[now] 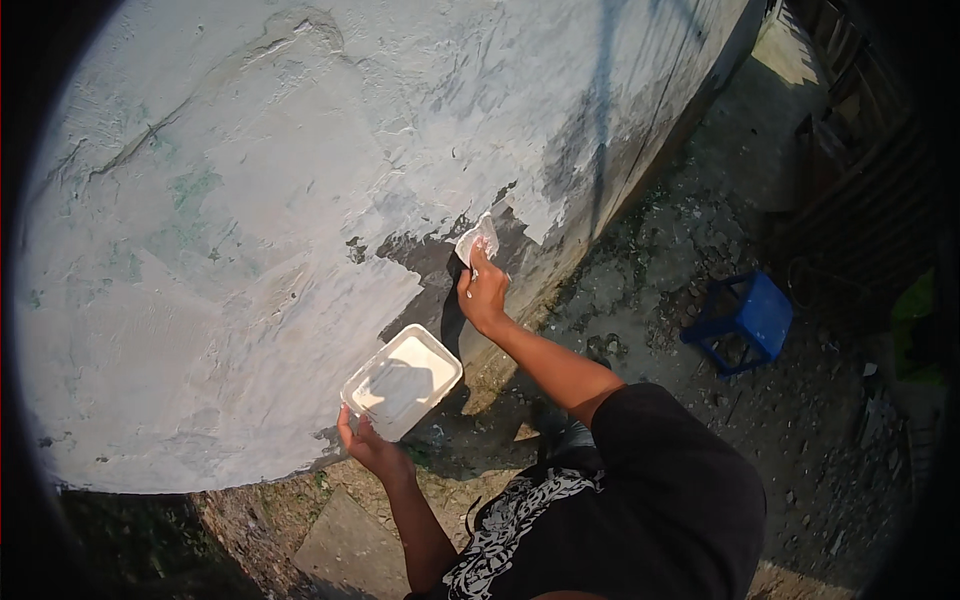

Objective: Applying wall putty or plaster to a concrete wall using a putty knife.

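My right hand (484, 296) is closed on a flat, white-coated spreader (476, 240), its index finger stretched along it. The spreader is against or just in front of the wall (250, 180), over a dark bare patch (437, 283) where the white coat stops. White smears show on the fingers. Lower and to the left, my left hand (378, 450) grips the near corner of a shallow white rectangular tray (376, 357). Smooth creamy white paste (408, 372) lies in the tray, partly in shadow. The fingers beneath the tray are hidden.
A blue plastic stool (752, 318) stands on the rough grey ground (640, 300) to my right. Corrugated sheets (850, 200) are stacked beyond it in shade. Below the wall's foot lies a flat stone slab (350, 540). Cracks and ridges run across the wall's upper part.
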